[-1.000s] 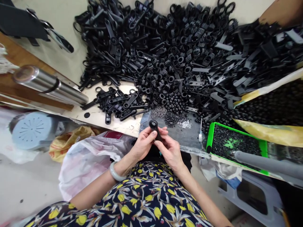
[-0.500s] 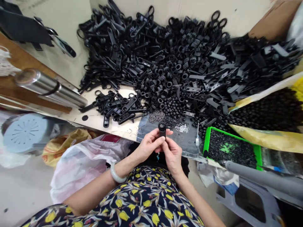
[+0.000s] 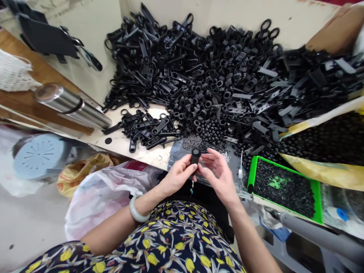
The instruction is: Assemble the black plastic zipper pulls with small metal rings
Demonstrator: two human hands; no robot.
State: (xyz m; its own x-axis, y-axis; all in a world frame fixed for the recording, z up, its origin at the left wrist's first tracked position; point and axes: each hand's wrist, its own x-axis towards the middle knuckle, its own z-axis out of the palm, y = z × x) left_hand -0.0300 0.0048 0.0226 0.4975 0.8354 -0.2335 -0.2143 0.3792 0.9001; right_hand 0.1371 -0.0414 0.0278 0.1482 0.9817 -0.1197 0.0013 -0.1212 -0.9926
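My left hand [image 3: 178, 175] is closed on a small black plastic part [image 3: 195, 156] with a ring end, held upright just in front of the table edge. My right hand [image 3: 218, 172] is right beside it, fingers spread and curved, fingertips near the part but holding nothing that I can see. A pale bangle [image 3: 135, 210] sits on my left wrist. Just beyond the hands lie little heaps of small metal pins [image 3: 192, 140] on a grey mat. A huge pile of black plastic parts [image 3: 216, 76] covers the table behind.
A green tray [image 3: 284, 185] of tiny black pieces sits at the right, yellow bags [image 3: 327, 167] of black parts beyond it. A steel cylinder [image 3: 72, 106] lies at the left edge, scissors [image 3: 85, 55] farther back. Plastic bags [image 3: 102, 193] and a grey stool [image 3: 38, 155] are below the table.
My right hand has let go of the black part and opened, moving slightly right. The left hand keeps hold of the part. The camera view shifted a little.
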